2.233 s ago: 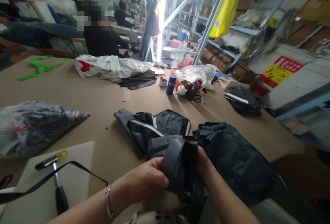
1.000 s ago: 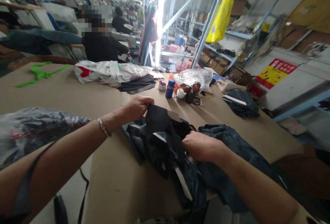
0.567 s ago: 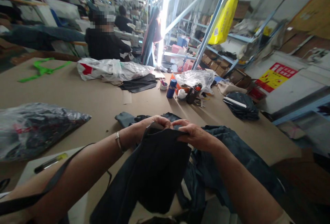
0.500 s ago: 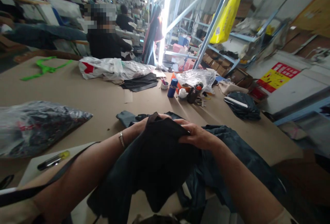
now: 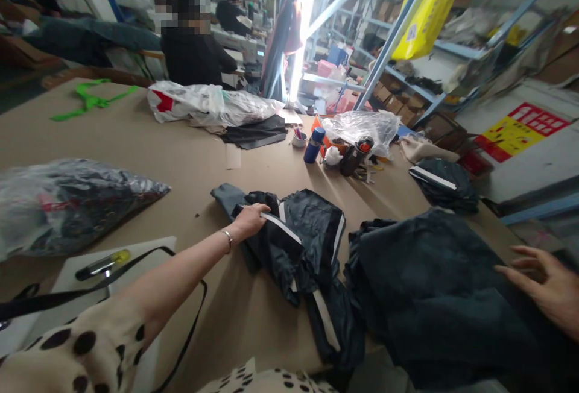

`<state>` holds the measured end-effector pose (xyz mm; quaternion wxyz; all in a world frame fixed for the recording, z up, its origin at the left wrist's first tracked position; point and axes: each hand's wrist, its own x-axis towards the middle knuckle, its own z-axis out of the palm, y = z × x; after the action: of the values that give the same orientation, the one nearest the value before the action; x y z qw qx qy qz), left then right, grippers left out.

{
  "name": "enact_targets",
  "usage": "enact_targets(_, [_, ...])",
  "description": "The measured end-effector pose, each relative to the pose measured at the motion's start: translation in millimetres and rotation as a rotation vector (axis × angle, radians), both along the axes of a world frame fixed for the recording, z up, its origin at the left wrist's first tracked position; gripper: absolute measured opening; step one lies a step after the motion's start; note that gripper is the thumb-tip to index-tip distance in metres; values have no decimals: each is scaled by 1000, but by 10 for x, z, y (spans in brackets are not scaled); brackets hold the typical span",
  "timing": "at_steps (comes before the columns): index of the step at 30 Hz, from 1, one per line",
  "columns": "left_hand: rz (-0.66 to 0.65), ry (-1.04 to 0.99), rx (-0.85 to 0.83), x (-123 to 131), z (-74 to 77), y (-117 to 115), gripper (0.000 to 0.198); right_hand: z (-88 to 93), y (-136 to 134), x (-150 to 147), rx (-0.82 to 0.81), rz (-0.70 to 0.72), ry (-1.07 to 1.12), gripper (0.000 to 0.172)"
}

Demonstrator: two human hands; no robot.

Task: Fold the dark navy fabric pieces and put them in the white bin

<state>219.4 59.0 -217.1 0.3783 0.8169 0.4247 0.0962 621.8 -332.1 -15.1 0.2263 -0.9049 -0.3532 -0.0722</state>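
My left hand (image 5: 250,222) is closed on the edge of a dark striped garment (image 5: 312,224), which lies crumpled on the table with white bands across it. At the far right, my right hand (image 5: 552,284) holds nothing, its fingers apart. It is beside a dark blue-green cloth pile (image 5: 434,278), whose pieces are spread one over another and droop over the table's near edge. A grey-blue cloth end (image 5: 224,193) sticks out beyond my left hand.
A plastic bag of dark goods (image 5: 81,206) lies at the left, near a yellow-ended tool (image 5: 102,265). A blue flask (image 5: 314,144) and a dark bottle (image 5: 356,157) stand farther back. Folded dark cloth (image 5: 446,185) lies back right. A person in black (image 5: 190,55) sits beyond the table.
My hands have come apart, and the dark piece between them now lies on the pile at right. My left hand has taken hold of the striped garment; my right hand has moved right.
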Motion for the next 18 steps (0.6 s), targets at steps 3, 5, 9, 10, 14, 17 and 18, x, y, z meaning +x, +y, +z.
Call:
enact_targets(3, [-148, 155, 82, 144, -147, -56, 46, -174, 103, -138, -117, -64, 28, 38])
enact_targets(5, [-218, 255, 126, 228, -160, -88, 45, -384, 396, -525, -103, 65, 216, 36])
enact_targets(9, [-320, 374, 196, 281, -12, -60, 35, -1016, 1124, -1633, -44, 542, 591, 27])
enact_targets(10, [-348, 385, 203, 271, 52, -43, 31, -1192, 1276, -1914, -40, 631, 701, 25])
enact_targets(14, [-434, 385, 231, 184, 343, -76, 20, -1766, 1686, -2821, 26, 607, 1369, 36])
enact_targets(17, [-419, 227, 147, 90, 525, -330, 12, -1880, 1850, -3193, 274, 270, 1939, 60])
enact_targets(18, [-376, 93, 28, 53, 576, -461, 7, -1850, 1883, -3263, 378, 205, 2056, 65])
